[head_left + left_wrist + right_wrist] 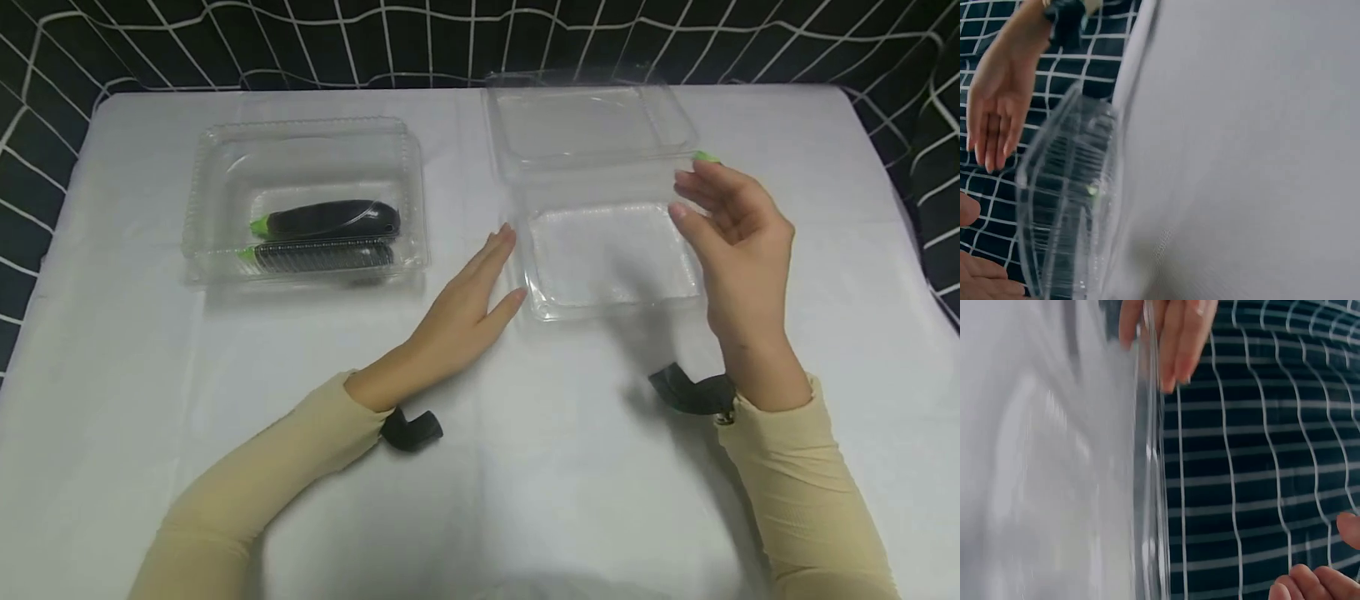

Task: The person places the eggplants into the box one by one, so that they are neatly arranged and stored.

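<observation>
On the right lies a clear plastic clamshell container [540, 315] with its lid [592, 158] folded back. My left hand [465, 312] is at its left edge, fingers straight; whether it touches the plastic I cannot tell. Right of the container, my right hand [742, 250] is raised, fingers loosely bent, and palm and straight fingers face the left wrist view, holding nothing visible. A small green tip [705, 156] shows behind its fingertips; what it belongs to is hidden. The right wrist view shows the container's clear rim [1150, 487] beside my left hand [1175, 337].
At left, another clear container [300, 137] holds a black handle with a green end [333, 220]. A similar dark shape [322, 256] shows through its ribbed front wall. White cloth [450, 517] covers the table; a dark cloth with white grid lines [450, 42] surrounds it.
</observation>
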The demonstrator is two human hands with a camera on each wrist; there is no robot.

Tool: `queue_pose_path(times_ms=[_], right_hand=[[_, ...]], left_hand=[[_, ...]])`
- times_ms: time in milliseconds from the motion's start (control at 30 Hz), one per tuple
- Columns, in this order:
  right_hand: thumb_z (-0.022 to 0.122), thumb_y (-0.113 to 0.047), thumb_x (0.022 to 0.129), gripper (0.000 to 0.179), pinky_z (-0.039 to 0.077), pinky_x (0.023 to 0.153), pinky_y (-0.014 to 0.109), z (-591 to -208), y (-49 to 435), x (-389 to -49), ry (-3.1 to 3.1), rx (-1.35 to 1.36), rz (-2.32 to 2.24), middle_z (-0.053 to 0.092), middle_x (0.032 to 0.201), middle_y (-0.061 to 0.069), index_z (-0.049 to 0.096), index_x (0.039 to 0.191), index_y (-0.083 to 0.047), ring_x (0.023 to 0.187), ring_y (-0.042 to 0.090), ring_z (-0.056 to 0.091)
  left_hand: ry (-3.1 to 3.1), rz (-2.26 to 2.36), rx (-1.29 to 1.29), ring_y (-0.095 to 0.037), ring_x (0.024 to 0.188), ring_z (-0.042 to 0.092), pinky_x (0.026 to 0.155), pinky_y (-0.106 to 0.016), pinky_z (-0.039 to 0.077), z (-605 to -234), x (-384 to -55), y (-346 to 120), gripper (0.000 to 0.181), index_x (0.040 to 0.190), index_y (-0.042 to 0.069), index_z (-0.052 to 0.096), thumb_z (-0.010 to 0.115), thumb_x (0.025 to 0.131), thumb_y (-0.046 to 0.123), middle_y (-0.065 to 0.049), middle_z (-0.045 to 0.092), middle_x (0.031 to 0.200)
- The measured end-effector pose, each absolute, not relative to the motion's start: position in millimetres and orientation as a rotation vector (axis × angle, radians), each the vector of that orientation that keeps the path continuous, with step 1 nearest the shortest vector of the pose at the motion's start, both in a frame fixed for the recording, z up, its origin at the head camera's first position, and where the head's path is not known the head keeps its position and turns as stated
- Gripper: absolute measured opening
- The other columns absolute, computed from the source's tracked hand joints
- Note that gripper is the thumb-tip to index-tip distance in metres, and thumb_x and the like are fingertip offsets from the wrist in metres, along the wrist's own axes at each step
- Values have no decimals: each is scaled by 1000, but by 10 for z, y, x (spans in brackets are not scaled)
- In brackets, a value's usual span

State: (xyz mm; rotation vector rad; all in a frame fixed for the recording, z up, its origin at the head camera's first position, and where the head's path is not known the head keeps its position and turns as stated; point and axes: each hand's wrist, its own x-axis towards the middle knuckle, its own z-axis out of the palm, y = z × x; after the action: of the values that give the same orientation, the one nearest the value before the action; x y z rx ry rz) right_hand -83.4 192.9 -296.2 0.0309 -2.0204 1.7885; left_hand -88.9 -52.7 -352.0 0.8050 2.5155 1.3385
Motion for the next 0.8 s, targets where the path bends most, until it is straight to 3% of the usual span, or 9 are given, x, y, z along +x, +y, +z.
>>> queue_pose_path(times_ms=[133, 300, 633, 800], right_hand=[[65, 8, 83, 34, 45, 94, 22, -2949, 2184, -866, -1996, -75, 1813, 63, 111, 13, 63, 116, 1, 105, 23, 58], [66, 7, 83, 31, 48, 83, 15, -2939, 2508, -882, -2018, -205, 1851, 66, 103, 9, 65, 114, 1, 97, 18, 61], [65, -1, 87, 25, 49, 75, 9, -2991, 3140, -938, -2180, -310, 1861, 67, 96, 1, 67, 112, -3, 93, 12, 61], [71, -12, 84, 35, 50, 73, 12, -3456, 3768, -1178, -2269, -382, 1793, 68, 101, 3, 65, 116, 0, 93, 13, 63]], left_hand=[[2613, 1192, 846, -19, 144, -1, 115, -27, 5, -3526, -1032, -377, 63, 150, 0, 10, 38, 102, 28, -8, 1, 158], [2727, 1034, 898, -21, 143, -10, 114, -27, -1, -3516, -1187, -240, 63, 148, -6, 5, 34, 102, 27, -16, -5, 157], [2808, 907, 865, -26, 144, -1, 115, -35, 4, -3539, -1334, -153, 59, 146, -10, 16, 37, 102, 23, -20, 4, 156], [2831, 856, 856, -25, 144, -1, 115, -32, 2, -3522, -1331, -168, 58, 146, -9, 18, 36, 102, 24, -19, 5, 156]])
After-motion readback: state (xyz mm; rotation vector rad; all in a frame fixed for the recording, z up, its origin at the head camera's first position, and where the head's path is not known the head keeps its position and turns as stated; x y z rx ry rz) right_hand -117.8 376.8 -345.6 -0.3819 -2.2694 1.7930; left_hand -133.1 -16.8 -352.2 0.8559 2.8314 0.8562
